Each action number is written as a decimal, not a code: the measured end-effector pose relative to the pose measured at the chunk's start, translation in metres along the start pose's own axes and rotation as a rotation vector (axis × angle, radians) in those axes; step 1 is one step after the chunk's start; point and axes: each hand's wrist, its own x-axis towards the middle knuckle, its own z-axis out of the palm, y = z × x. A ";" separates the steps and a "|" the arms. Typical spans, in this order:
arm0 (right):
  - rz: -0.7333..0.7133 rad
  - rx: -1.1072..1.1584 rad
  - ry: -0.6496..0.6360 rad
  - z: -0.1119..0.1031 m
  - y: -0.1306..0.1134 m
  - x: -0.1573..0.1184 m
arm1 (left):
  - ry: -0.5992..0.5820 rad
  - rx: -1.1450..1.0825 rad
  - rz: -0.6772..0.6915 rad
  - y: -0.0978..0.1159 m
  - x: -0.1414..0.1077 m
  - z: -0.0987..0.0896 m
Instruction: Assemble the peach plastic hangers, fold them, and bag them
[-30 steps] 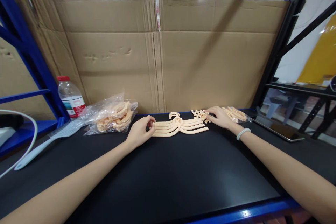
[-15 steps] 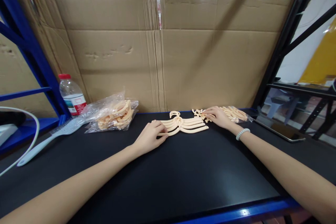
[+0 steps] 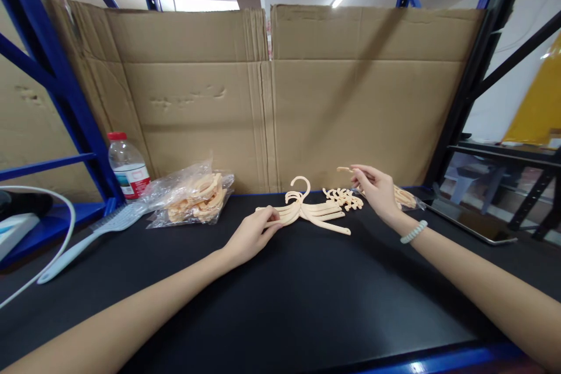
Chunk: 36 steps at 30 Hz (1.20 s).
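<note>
Several cream plastic clothes hangers (image 3: pixel 322 210) lie stacked in the middle of the black table. My left hand (image 3: pixel 250 232) pinches the left arm of the front hanger (image 3: pixel 326 226), whose hook stands up above the others and whose right arm reaches out in front of the stack. Raised above the table to the right, my right hand (image 3: pixel 374 190) grips a small cream plastic piece (image 3: pixel 344 169) between thumb and fingers; its exact kind is hard to make out. Below it lies a pile of small curved cream pieces (image 3: pixel 346 198), touching or close to the hangers' right ends.
A clear bag of cream parts (image 3: pixel 197 201), a light-blue slotted spatula (image 3: pixel 87 239) and a red-capped bottle (image 3: pixel 128 169) are at the left. Another bag of parts (image 3: pixel 405 197) and a dark flat tray-like object (image 3: pixel 471 222) lie right. Cardboard (image 3: pixel 210 117) walls the back.
My right hand has risen from the pile of small pieces with one in its fingers. The front hanger has tilted, its hook now higher and its right arm nearer me.
</note>
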 end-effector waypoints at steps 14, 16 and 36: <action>0.718 0.647 -0.172 0.004 -0.023 -0.054 | 0.029 -0.126 -0.039 0.000 -0.010 -0.002; 0.734 0.666 -0.187 0.003 -0.020 -0.053 | 0.027 -0.135 -0.062 0.001 -0.009 -0.002; 0.844 0.695 -0.495 -0.006 -0.021 -0.048 | 0.019 -0.186 -0.127 0.006 -0.007 -0.005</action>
